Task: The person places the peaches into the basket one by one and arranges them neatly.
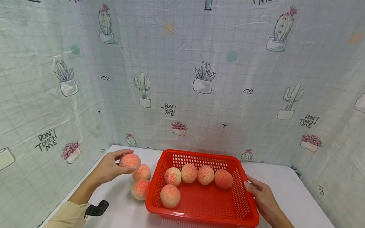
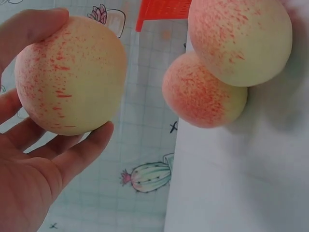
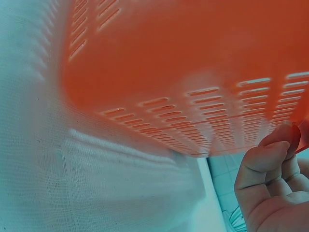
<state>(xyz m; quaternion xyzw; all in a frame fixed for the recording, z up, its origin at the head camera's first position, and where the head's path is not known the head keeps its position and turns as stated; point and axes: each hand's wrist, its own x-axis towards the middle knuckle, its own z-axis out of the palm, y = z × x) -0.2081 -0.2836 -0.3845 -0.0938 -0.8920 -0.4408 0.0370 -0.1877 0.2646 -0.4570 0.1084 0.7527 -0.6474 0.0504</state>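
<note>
My left hand point(image 1: 107, 167) holds a pink-and-cream peach point(image 1: 130, 161) between thumb and fingers, raised left of the red basket. The left wrist view shows the fingers curved around this peach point(image 2: 77, 79). Just beyond and below it, two more peaches point(image 1: 142, 172) point(image 1: 141, 190) lie on the table beside the basket's left side. Several peaches point(image 1: 189, 173) sit inside the red plastic basket point(image 1: 203, 202), most along its far wall. At the basket's right rim my right hand point(image 1: 265, 198) grips the edge, thumb on top; the right wrist view shows its curled fingers point(image 3: 273, 157) at the rim.
A white table point(image 1: 119, 209) carries everything. Behind and at both sides hangs a pale curtain point(image 1: 182, 79) printed with cacti. My left wrist wears a black strap with a black piece point(image 1: 97, 208) jutting from it.
</note>
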